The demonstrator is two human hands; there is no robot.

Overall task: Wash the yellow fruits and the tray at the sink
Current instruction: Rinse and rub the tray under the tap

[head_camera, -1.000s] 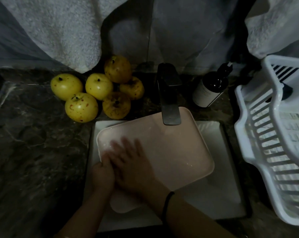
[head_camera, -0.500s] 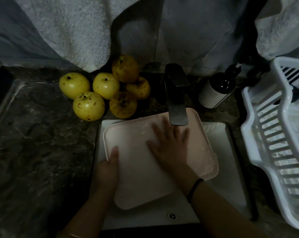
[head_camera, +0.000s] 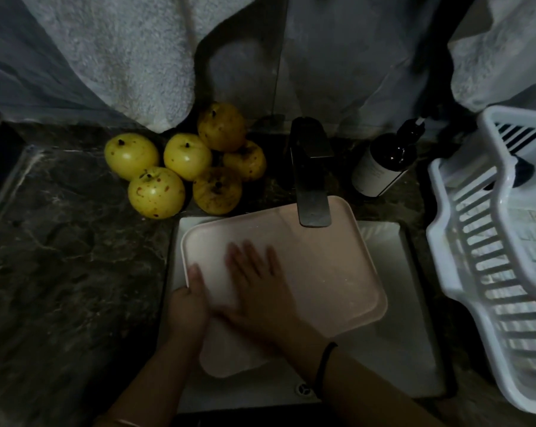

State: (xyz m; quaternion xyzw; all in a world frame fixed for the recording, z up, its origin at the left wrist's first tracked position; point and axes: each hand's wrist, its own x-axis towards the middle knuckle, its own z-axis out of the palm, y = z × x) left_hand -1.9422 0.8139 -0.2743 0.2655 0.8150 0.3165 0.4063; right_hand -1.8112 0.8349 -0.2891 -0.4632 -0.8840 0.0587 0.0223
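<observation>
A pale pink tray (head_camera: 322, 266) lies tilted across the white sink (head_camera: 393, 343), under the dark faucet (head_camera: 311, 180). My left hand (head_camera: 188, 306) grips the tray's left edge, thumb on top. My right hand (head_camera: 257, 282) lies flat on the tray's left part, fingers straight and spread, blurred by motion. Several yellow fruits (head_camera: 180, 171) sit in a cluster on the dark counter behind the sink's left corner.
A dark soap bottle (head_camera: 383, 167) leans right of the faucet. A white plastic dish rack (head_camera: 501, 257) fills the right side. Dark marble counter (head_camera: 60, 257) stretches to the left. Towels (head_camera: 122, 57) hang at the back.
My right hand has slid from the tray's middle, near the faucet, back to its left part. My left hand keeps its hold on the left edge.
</observation>
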